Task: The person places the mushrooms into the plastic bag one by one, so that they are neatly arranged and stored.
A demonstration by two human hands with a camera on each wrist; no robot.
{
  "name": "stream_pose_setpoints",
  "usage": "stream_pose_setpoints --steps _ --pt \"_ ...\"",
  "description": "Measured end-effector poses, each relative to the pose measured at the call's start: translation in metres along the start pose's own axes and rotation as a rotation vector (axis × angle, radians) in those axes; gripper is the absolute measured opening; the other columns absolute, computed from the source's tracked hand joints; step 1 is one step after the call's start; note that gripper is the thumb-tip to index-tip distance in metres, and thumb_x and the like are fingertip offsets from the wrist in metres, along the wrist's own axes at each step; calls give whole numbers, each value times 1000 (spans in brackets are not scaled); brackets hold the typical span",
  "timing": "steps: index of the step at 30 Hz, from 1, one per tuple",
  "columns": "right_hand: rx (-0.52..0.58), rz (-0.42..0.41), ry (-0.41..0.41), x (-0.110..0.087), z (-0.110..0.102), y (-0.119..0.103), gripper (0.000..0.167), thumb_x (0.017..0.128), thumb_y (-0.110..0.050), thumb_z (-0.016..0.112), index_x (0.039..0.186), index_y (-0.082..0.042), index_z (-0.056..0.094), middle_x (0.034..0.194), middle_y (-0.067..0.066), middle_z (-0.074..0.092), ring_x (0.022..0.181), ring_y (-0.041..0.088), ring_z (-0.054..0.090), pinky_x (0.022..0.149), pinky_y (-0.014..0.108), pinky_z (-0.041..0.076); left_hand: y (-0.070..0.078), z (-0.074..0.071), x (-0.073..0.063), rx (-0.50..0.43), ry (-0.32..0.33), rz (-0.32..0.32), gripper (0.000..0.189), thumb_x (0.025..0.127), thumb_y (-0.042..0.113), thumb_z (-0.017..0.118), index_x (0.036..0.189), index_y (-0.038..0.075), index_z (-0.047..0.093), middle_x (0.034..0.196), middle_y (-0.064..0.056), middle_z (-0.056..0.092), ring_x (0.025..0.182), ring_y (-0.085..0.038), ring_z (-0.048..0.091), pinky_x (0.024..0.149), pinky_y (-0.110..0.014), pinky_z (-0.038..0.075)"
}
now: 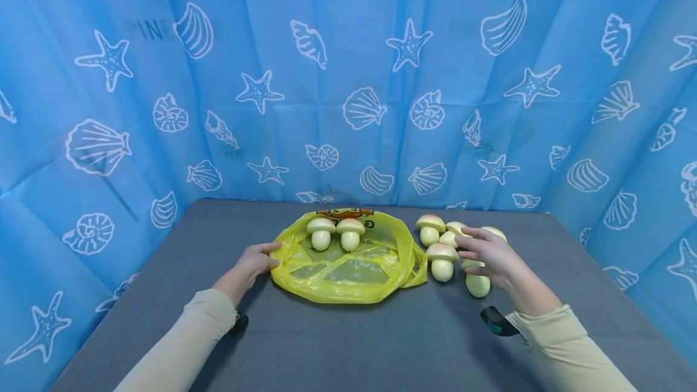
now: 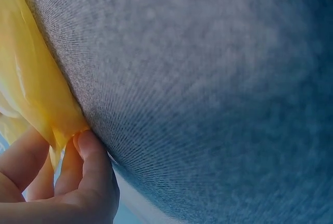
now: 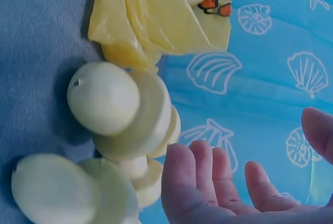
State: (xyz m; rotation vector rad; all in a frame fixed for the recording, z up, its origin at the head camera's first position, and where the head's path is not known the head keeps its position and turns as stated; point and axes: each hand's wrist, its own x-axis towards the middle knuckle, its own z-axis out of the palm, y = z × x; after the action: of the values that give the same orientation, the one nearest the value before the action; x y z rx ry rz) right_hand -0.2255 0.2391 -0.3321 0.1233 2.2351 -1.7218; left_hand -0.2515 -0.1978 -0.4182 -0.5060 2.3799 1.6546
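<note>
Mushrooms [image 1: 442, 269] bunched mostly just left of kinda-spread right hand [image 1: 494, 258], nothing held there; yellow bag [image 1: 337, 293] pinched by left hand [image 1: 254, 263].

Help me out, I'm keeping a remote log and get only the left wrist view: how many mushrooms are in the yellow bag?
Observer: Two mushrooms lie in the bag, side by side near its far edge.
Operator: Thanks. Are there others outside it?
Observer: Yes, more mushrooms are grouped to the right of the bag.
Operator: And is the right hand holding one of those?
Observer: No, the right hand is beside them with its fingers apart, holding nothing.
</note>
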Motion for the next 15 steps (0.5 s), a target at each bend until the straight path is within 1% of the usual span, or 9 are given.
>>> stream_pose_setpoints --steps 7,11,15 --pt "-40 7 51 -1 -11 1 74 102 -34 47 154 3 8 152 32 18 135 46 28 98 52 42 0 -1 0 -1 -1 -8 50 94 -7 54 143 3 47 152 -24 31 138 -37 31 104 -44 40" --pt "-33 25 73 -1 -16 1 73 103 -32 45 154 3 6 153 33 13 138 47 23 100 51 40 0 0 0 -17 -5 -3 51 94 -8 54 143 2 47 152 -25 31 139 -37 30 104 -44 40" --pt "-44 38 107 -3 -20 2 75 102 -32 46 154 2 4 155 33 8 139 48 19 93 43 45 0 -1 -1 -11 -20 8 50 94 -8 54 143 1 46 152 -26 30 139 -38 29 104 -45 39"
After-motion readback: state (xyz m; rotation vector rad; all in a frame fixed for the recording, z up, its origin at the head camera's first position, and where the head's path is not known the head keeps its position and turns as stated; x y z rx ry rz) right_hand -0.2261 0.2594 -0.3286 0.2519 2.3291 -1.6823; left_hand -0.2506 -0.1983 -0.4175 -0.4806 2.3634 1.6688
